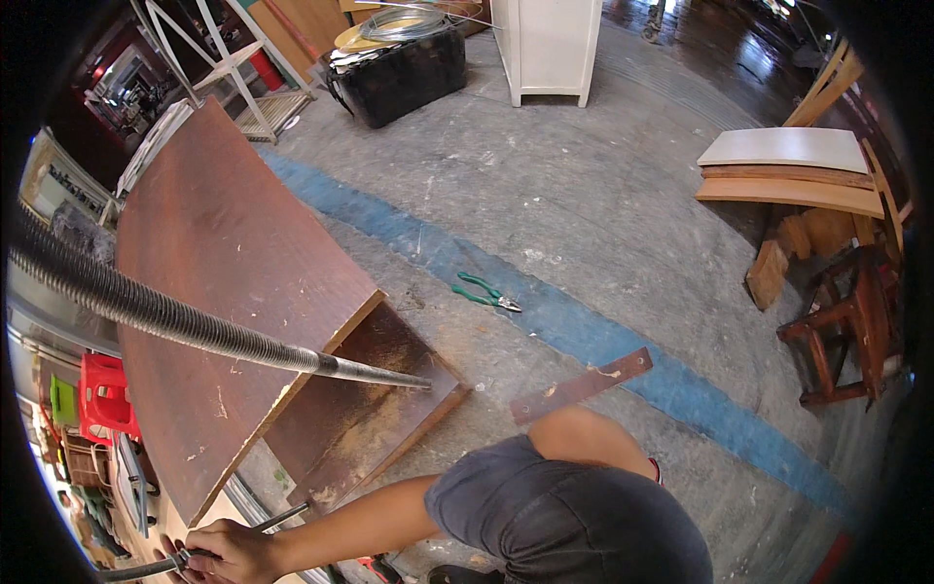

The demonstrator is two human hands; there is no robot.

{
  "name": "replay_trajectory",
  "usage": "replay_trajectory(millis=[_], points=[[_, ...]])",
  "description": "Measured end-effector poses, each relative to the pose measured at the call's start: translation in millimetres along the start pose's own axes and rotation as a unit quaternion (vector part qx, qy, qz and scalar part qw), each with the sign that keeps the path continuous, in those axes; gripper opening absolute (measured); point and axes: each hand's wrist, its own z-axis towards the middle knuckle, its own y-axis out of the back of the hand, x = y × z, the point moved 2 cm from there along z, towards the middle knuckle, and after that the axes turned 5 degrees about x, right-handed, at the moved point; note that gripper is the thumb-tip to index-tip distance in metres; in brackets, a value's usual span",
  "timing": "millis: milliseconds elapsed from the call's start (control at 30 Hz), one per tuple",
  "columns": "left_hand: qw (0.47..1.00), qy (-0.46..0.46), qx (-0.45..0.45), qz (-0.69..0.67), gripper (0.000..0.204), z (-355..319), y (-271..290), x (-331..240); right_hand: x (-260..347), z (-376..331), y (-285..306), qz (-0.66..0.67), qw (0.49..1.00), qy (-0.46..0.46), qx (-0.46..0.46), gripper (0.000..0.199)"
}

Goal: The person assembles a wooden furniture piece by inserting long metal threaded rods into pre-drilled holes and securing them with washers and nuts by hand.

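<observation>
At the lower left, my left hand [222, 551] is closed round a thin metal rod [282, 517], whose tip shows past my wrist. Above it lean large brown wooden panels [229, 253] joined at an angle, rough along the cut edges. A long threaded metal rod [195, 319] crosses from the left rim, its narrow end over the sawdust-strewn lower board [404, 414]. My right hand is out of sight. My bent knee [592, 440] and dark grey clothing fill the lower middle.
Green-handled pliers [501, 300] and a brown wood strip [584, 384] lie on the floor by a blue painted stripe [389, 222]. Stacked boards [793, 175] and a wooden stool [846, 326] stand right. A black bin [404, 78] and white cabinet [550, 49] are at the back.
</observation>
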Motion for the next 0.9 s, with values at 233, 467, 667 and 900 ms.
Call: replay_trajectory(millis=[233, 467, 667, 900], points=[[0.985, 0.018, 0.131, -0.114, 0.042, 3, 25, 1, 31, 2, 11, 0.076, 0.996, 0.035, -0.026, 0.025], [0.988, 0.047, 0.013, -0.147, 0.043, 2, 26, 4, -12, 4, -6, 0.002, 0.999, -0.048, -0.011, 0.017], [0.999, -0.033, -0.005, -0.030, 0.037, -3, 21, 6, 27, 5, 10, 0.019, 0.997, -0.053, 0.048, 0.016], [0.995, -0.066, 0.014, 0.068, 0.032, -16, -20, -15, -9, 6, -6, -0.057, 0.997, -0.048, -0.034, 0.022]])
